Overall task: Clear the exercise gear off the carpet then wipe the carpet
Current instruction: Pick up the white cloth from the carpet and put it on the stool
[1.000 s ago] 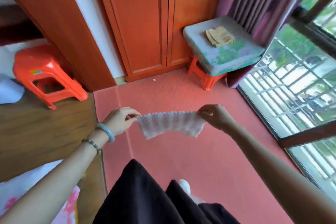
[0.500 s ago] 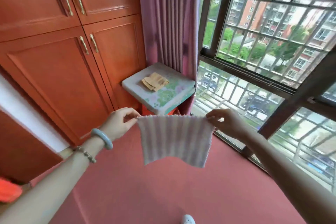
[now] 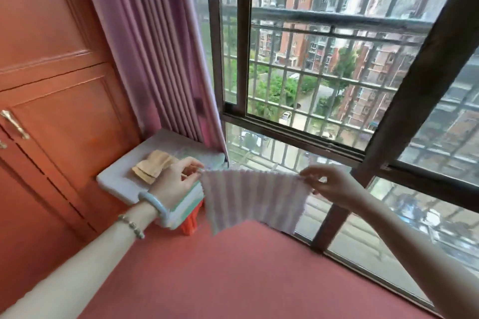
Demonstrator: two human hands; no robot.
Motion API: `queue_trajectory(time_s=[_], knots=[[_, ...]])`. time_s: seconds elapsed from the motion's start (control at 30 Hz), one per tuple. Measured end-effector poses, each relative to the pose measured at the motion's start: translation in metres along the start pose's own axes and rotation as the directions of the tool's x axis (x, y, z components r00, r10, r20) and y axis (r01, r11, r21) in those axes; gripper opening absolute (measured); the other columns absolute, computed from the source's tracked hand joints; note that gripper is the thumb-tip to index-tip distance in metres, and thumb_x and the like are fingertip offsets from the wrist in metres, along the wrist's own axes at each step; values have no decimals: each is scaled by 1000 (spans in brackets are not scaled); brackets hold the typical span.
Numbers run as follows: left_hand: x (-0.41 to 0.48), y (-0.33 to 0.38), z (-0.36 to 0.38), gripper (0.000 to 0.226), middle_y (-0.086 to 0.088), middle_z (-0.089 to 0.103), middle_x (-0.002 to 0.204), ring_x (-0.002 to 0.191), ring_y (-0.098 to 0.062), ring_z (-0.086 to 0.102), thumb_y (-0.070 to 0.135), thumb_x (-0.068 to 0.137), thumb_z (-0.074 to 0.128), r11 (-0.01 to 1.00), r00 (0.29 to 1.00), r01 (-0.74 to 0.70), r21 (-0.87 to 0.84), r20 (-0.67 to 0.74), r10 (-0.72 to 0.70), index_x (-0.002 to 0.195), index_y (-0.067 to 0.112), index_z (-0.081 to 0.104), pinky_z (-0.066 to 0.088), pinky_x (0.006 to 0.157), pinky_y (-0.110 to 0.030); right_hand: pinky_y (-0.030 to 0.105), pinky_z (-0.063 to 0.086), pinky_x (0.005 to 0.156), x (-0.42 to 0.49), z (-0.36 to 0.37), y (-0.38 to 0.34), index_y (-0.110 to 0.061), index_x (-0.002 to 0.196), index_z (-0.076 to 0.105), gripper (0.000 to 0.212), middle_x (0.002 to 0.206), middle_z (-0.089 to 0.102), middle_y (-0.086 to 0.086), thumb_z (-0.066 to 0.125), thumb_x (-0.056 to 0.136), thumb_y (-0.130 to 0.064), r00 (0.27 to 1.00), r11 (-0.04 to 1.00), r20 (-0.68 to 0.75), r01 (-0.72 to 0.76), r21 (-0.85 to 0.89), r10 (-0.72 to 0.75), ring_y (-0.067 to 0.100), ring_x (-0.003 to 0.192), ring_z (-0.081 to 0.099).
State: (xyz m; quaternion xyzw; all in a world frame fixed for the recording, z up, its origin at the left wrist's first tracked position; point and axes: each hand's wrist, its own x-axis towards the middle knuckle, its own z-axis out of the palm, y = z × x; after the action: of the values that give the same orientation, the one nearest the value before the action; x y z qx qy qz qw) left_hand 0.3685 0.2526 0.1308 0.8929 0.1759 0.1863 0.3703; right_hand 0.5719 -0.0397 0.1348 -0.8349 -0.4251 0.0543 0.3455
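Head: hands [image 3: 176, 181] [image 3: 334, 184] apparently pinch cloth [image 3: 254, 199] corners.

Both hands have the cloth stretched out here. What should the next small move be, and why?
Probably lower the cloth onto the carpet to begin wiping. The left hand and right hand each pinch a top corner, so it hangs spread in the air, and the visible carpet shows no gear.

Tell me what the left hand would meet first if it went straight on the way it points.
The left hand, pinching the cloth, points toward the corner over the cushion. Straight on, it would probably meet the curtain near its hem first, then the window; depth is unclear.
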Motion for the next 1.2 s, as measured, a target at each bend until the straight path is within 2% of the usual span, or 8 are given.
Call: queue_trajectory(time_s=[0.07,0.27,0.4,0.6,0.77,0.87,1.03,1.2], knots=[[39,-4,11,12,8,69,82,80,-4,62,15,86,64,1000,999,-27,-5,20,27,84,26,64,47,74,-20,14,48,67,19,-5,16,-15,90,73,31,72,62,-39,62,77,11,999,999,-30,-42,14,43,-9,71,60],[167,-32,42,15,16,67,74,65,3,57,16,84,67,993,980,-120,21,164,115,78,29,62,43,66,-12,23,53,65,84,-12,61,-33,83,68,41,73,65,-34,65,76,7,986,991,-98,-132,2,132,-3,69,61],[242,-43,57,4,6,68,75,67,-1,57,18,85,66,987,933,-157,-33,323,159,83,22,65,44,67,-14,11,47,65,123,-5,89,-19,86,74,30,68,65,-34,65,73,7,956,966,-137,-257,37,260,-8,66,60],[329,-49,90,22,3,65,73,68,2,56,12,84,67,976,874,-213,-42,439,210,74,29,58,40,64,-7,9,43,66,167,5,125,-9,86,75,25,74,69,-9,60,68,-15,901,909,-118,-411,72,417,-10,69,58],[390,-60,134,19,7,65,77,71,4,59,13,84,66,979,840,-193,-61,505,197,78,29,58,43,65,-6,5,41,66,202,-5,166,-15,87,75,27,72,65,-16,58,66,-20,870,876,-101,-477,73,483,-13,69,57],[425,-69,164,18,4,65,78,69,-8,58,13,84,66,985,840,-167,-34,519,160,79,27,58,43,66,-10,10,44,67,227,-9,206,-16,87,75,20,75,69,-8,65,75,-3,857,860,-67,-506,75,510,-6,68,59],[485,-79,219,18,0,66,78,70,-14,60,11,84,65,995,822,-102,12,565,78,78,25,55,48,70,-25,18,48,68,278,-20,273,-14,87,73,17,81,71,4,64,78,-3,818,815,3,-573,85,575,-3,66,59],[549,-76,274,18,5,60,74,65,-6,55,8,85,63,995,809,-70,66,587,18,78,22,54,43,61,-12,31,52,76,326,-30,340,-13,88,71,14,87,71,8,61,80,-7,774,778,115,-628,23,622,20,82,65]])
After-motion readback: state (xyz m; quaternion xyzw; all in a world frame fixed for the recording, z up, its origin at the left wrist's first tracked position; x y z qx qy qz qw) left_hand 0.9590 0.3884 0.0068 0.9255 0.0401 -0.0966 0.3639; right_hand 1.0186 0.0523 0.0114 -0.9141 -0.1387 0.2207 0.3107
